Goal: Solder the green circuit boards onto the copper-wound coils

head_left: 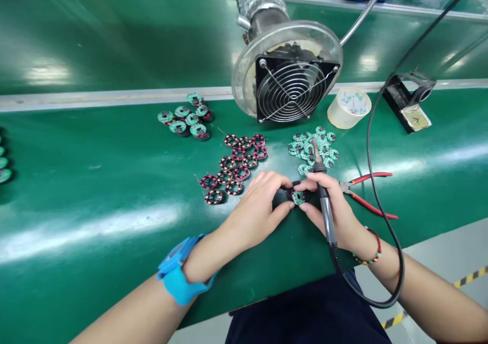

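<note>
A small round green circuit board [298, 197] sits on a dark wire-wound coil ring between my hands, close to the bench's front edge. My left hand [256, 206] pinches it from the left with thumb and forefinger. From the other side, the thumb and fingertips of my right hand [341, 214] press on the same piece. A soldering iron [326, 209] also rests in the right hand, its tip pointing up and away over a pile of loose round circuit boards [310, 148]. To the left lie several copper-and-red coil rings [233, 166].
A fume extractor fan [293, 92] hangs over the back of the green bench. Behind the iron are a tape roll [349, 109] and a soldering stand [407, 102]. Red-handled pliers [371, 194] lie beneath the iron's cable [369, 141]. Coils with boards [186, 118] stand at back left.
</note>
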`<state>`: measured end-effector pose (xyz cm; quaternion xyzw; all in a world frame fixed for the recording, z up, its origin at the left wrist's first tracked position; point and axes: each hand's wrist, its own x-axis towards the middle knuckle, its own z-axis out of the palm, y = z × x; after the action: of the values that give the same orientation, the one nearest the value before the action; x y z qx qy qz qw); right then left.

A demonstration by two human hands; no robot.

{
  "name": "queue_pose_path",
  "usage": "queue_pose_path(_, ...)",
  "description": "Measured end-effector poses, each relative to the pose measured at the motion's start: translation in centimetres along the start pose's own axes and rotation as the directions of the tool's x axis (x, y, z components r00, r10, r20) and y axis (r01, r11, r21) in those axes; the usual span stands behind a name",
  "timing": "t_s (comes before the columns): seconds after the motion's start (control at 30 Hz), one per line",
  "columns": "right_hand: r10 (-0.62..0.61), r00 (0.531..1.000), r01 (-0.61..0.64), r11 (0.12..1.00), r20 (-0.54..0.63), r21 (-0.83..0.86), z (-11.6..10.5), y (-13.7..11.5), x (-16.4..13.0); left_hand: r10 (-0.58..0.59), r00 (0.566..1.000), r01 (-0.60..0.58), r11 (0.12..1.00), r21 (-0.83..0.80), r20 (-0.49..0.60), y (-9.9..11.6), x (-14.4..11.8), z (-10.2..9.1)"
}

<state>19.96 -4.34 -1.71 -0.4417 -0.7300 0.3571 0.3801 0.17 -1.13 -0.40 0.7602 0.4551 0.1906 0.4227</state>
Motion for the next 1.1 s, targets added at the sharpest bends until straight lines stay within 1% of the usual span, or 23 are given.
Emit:
queue_pose_path(0.13, 0.016, 0.999, -0.018, 0.999, -0.038, -0.046, 0.0, 0.2, -0.1, -0.031, 0.999, 0.031, 0.999, -0.009, -0.014, 0.1, 0.0, -0.3)
queue_pose_path(0.23, 0.033, 0.999, -0.034, 0.999, -0.032, -0.041, 0.1, 0.3, -0.1, -0.018, 0.999, 0.019, 1.000, 0.009, -0.033, 0.0, 0.0, -0.1)
queue_pose_path(0.3, 0.048, 0.998, -0.048, 0.999, -0.047, -0.016, 0.0, 0.3, 0.0, 0.024, 0.999, -0.023, 0.999, 0.032, -0.026, 0.0, 0.0, 0.1)
queue_pose_path(0.4, 0.101, 0.988, -0.095, 0.994, -0.120, 0.054, 0.0, 0.3, 0.1, 0.108, 0.994, -0.108, 0.991, 0.077, -0.001, 0.1, 0.0, 0.5)
queue_pose_path(0.47, 0.142, 0.976, -0.130, 0.988, -0.168, 0.080, 0.1, 0.3, -0.1, 0.140, 0.990, -0.141, 0.982, 0.126, 0.014, 0.3, 0.2, 0.7)
queue_pose_path(0.63, 0.184, 0.953, -0.195, 0.981, -0.242, -0.018, 0.6, 0.2, -1.1, 0.163, 0.986, -0.168, 0.960, 0.225, 0.042, 0.5, 0.6, 0.4)
queue_pose_path(0.7, 0.198, 0.948, -0.213, 0.976, -0.249, -0.033, 0.7, 0.2, -1.5, 0.204, 0.978, -0.210, 0.947, 0.244, 0.049, 0.1, 0.7, 0.2)
queue_pose_path(0.8, 0.222, 0.945, -0.234, 0.972, -0.241, -0.023, 0.8, 0.1, -1.7, 0.294, 0.953, -0.302, 0.922, 0.241, 0.070, -0.6, 0.8, -0.1)
queue_pose_path(0.93, 0.224, 0.946, -0.231, 0.973, -0.235, -0.004, 0.8, -0.1, -1.4, 0.363, 0.932, -0.356, 0.904, 0.238, 0.016, -1.0, 1.1, 0.1)
queue_pose_path(1.1, 0.255, 0.934, -0.256, 0.966, -0.250, 0.029, 1.0, -0.2, -1.3, 0.387, 0.920, -0.357, 0.895, 0.266, -0.069, -0.5, 1.3, 0.9)
